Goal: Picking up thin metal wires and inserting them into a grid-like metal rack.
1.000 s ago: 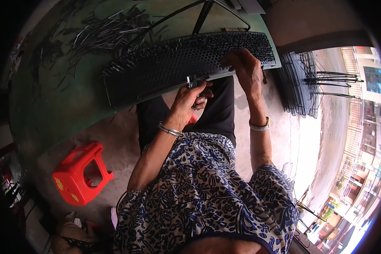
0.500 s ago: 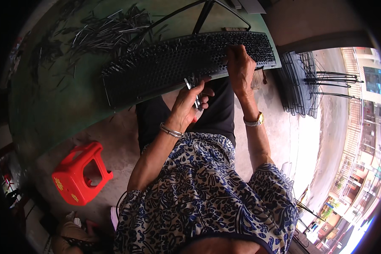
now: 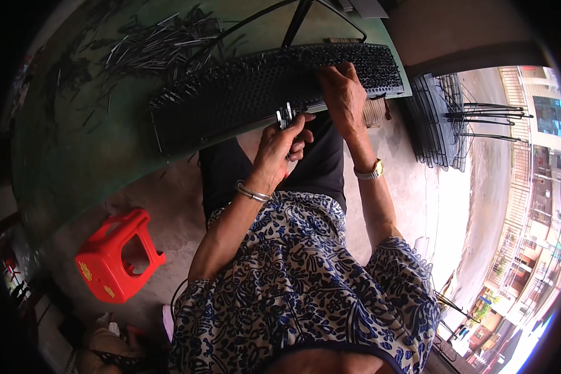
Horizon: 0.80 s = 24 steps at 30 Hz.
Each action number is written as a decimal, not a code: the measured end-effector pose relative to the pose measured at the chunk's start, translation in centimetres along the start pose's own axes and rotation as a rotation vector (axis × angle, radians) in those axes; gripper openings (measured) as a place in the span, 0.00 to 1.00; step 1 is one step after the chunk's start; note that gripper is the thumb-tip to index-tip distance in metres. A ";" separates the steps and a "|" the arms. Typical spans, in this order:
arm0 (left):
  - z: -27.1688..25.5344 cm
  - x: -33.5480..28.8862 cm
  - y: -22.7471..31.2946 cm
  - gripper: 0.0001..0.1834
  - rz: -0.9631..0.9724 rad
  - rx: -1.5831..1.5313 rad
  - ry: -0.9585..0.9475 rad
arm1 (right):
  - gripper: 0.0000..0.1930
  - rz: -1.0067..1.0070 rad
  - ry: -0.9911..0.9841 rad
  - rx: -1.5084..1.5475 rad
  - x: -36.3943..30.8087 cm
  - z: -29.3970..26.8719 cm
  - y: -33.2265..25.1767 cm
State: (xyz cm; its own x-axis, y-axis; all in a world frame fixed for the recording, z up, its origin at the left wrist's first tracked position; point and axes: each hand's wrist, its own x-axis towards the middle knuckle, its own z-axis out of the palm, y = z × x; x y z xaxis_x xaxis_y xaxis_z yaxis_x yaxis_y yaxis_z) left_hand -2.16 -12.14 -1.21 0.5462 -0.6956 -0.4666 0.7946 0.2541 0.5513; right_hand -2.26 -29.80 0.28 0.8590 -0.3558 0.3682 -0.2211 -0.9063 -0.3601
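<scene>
A long black perforated panel lies along the front edge of the green table. Many short dark strips stand in its holes, thickest at the right end and along the far edge. My left hand is closed round a small bundle of thin dark strips with shiny sides, just in front of the panel. Over the panel's right half, my right hand has its fingers pinched together and pointing down at the holes. Whatever lies between those fingertips is hidden.
On the green table, a heap of loose dark strips lies beyond the panel. A black metal frame rises behind it. Stacked black wire racks stand to the right. A red plastic stool is on the floor at left.
My right hand has shifted slightly left over the panel, its fingers still at the holes. My left hand keeps its bundle, now held more upright.
</scene>
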 end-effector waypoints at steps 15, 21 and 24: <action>0.1 0.6 -0.4 0.17 -0.033 0.139 0.101 | 0.03 0.192 0.095 0.375 -2.8 -4.2 -0.6; -0.3 1.3 -0.7 0.15 -0.047 -0.028 0.089 | 0.03 0.028 0.271 0.277 -1.3 -0.6 1.7; -0.3 1.3 -1.3 0.15 -0.021 -0.077 0.170 | 0.03 0.042 0.218 0.262 -1.5 0.3 2.5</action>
State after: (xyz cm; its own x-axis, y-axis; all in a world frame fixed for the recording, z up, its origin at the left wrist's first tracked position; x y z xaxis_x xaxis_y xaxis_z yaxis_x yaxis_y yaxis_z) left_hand -2.42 -13.16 -2.71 0.5611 -0.5796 -0.5910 0.8207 0.2962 0.4886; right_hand -3.98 -31.43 -1.44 0.7264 -0.4572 0.5131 -0.1035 -0.8109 -0.5760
